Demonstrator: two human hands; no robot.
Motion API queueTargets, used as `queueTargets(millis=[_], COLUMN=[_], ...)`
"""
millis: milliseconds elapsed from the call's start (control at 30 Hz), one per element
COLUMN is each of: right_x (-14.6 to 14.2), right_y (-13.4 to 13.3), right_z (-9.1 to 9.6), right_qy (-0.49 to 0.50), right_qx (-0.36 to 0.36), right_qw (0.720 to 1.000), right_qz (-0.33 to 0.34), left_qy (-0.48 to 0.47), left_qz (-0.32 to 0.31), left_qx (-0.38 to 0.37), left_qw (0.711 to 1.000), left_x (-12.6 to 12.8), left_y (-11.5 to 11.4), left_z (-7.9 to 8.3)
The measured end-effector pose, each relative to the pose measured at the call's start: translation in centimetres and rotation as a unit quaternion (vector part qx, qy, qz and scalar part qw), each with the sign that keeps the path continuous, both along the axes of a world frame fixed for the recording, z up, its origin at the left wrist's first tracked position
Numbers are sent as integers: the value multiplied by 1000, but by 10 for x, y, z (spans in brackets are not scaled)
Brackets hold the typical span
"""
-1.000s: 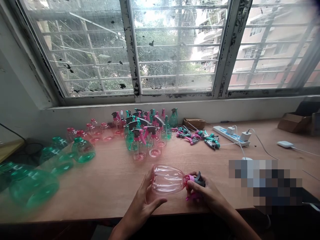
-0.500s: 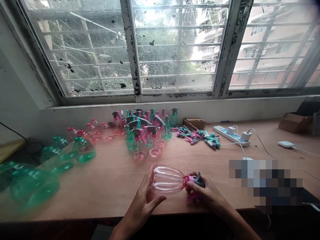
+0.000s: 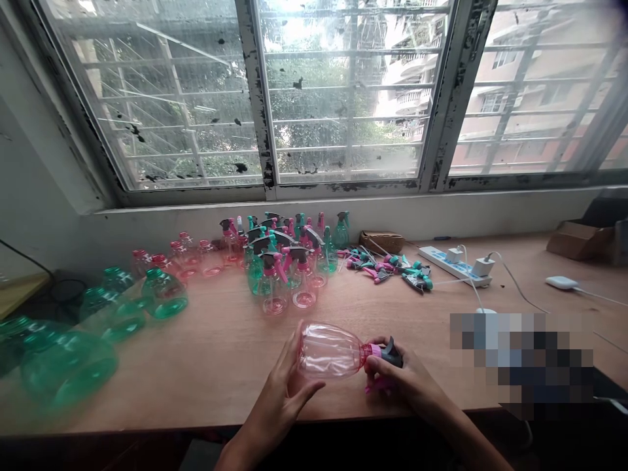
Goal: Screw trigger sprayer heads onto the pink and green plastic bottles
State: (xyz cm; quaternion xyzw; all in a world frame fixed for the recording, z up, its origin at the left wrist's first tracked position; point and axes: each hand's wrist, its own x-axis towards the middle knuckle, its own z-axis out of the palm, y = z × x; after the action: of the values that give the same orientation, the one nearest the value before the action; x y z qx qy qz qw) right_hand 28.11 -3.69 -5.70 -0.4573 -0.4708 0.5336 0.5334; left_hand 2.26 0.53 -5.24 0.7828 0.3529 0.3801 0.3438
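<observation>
A clear pink spray bottle point(image 3: 330, 351) lies on its side in the air above the front of the table, its base to the left. My left hand point(image 3: 284, 389) cups the base, fingers along the far side and thumb stretched out below the bottle. My right hand point(image 3: 392, 373) is closed around the neck and the spray head. The head has a pink collar point(image 3: 375, 351) and a dark grey part point(image 3: 391, 355); pink plastic shows under my right fingers, which hide the rest.
Several pink and green spray bottles point(image 3: 275, 288) with heads stand behind my hands. Headless green bottles point(image 3: 164, 294) and pink bottles point(image 3: 210, 258) stand leftward. Loose spray heads point(image 3: 380, 267) lie in a pile beside a power strip point(image 3: 454, 266) with cables. A pixelated patch covers the right front.
The bottle has turned slightly about its long axis; the highlights on its side have shifted. Both hands stay in nearly the same place.
</observation>
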Motion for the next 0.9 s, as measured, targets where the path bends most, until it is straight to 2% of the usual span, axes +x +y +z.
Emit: queueTargets(millis=[100, 267, 467, 667, 900], right_x=[0, 0, -1, 0, -1], right_y=[1, 0, -3, -3, -3], right_z=[-1, -1, 4, 2, 4], right_qy=[4, -6, 33, 12, 12], right_qx=[-1, 5, 6, 6, 4], right_qw=[1000, 1000, 999, 1000, 1000], right_qz=[-2, 1, -29, -7, -7], left_qy=[-8, -17, -25, -30, -37], left_qz=[-4, 13, 6, -1, -16], left_qx=[12, -18, 11, -47, -17], left_qw=[1000, 1000, 1000, 998, 999], left_x=[1, 3, 3, 3, 2], left_y=[-2, -4, -4, -6, -4], left_z=[-1, 4, 4, 6, 3])
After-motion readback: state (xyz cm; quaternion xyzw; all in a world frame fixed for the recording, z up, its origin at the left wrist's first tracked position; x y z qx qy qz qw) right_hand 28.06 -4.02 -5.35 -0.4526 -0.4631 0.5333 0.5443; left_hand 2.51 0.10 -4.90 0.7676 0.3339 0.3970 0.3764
